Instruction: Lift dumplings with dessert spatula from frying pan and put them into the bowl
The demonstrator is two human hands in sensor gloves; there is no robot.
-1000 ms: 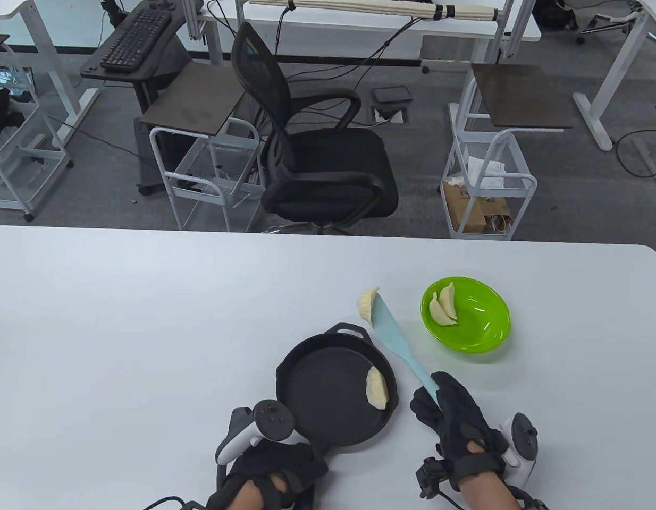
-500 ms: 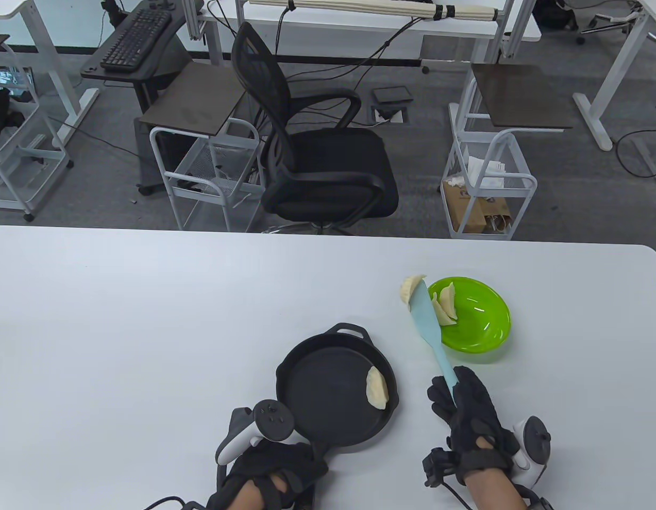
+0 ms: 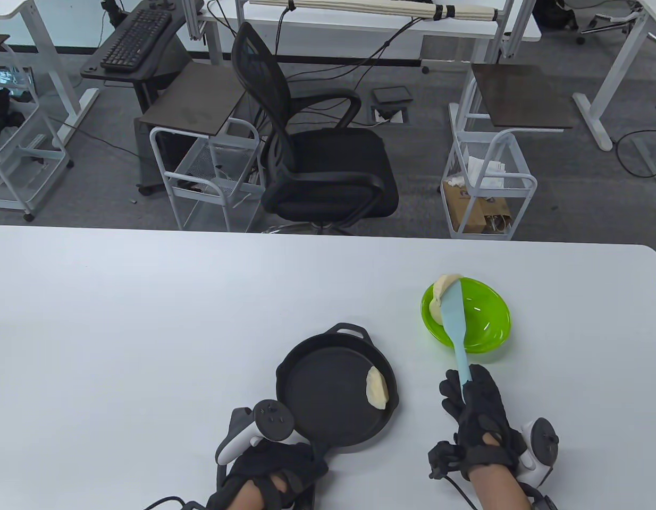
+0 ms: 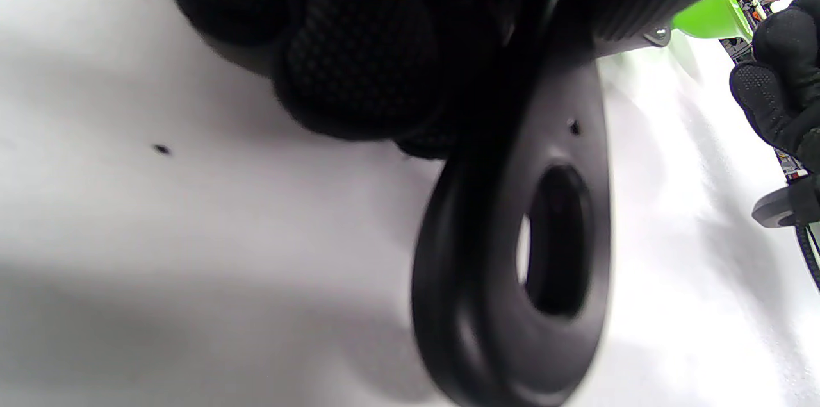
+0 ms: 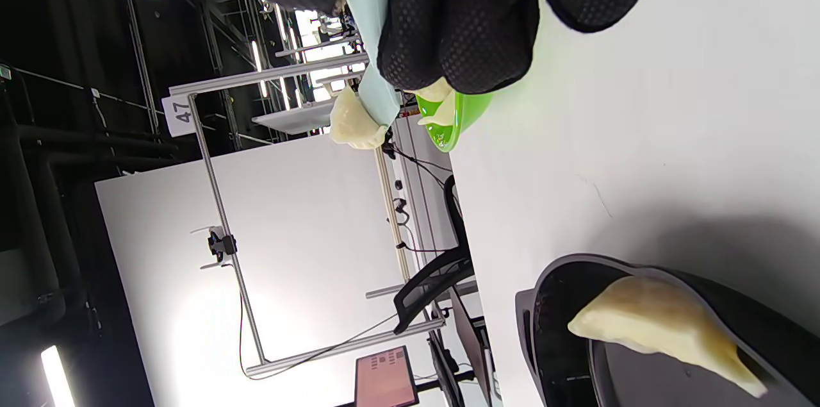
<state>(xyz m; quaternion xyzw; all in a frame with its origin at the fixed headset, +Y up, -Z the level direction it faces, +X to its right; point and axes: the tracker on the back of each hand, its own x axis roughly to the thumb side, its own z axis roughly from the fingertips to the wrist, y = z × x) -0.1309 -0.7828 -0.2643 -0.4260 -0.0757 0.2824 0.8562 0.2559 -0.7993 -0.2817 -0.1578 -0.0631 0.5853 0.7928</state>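
My right hand [image 3: 474, 404] grips the handle of a light blue dessert spatula [image 3: 455, 324]. A pale dumpling [image 3: 444, 283] rides on the blade's tip, over the far left part of the green bowl [image 3: 487, 319]. Dumplings lying in the bowl are mostly hidden behind the blade; the right wrist view shows one [image 5: 442, 113] at the bowl's rim [image 5: 458, 122]. The black frying pan [image 3: 328, 393] sits left of the bowl with one dumpling [image 3: 376, 388] by its right wall. My left hand [image 3: 275, 473] grips the pan's handle [image 4: 532, 253].
The white table [image 3: 147, 319] spreads wide to the left and behind the pan. A black office chair [image 3: 312, 154] and white wire carts [image 3: 487, 180] stand on the floor beyond the table's far edge.
The right hand has carried the spatula and its dumpling rightward, from above the table behind the pan to over the bowl. The left hand and pan have stayed put.
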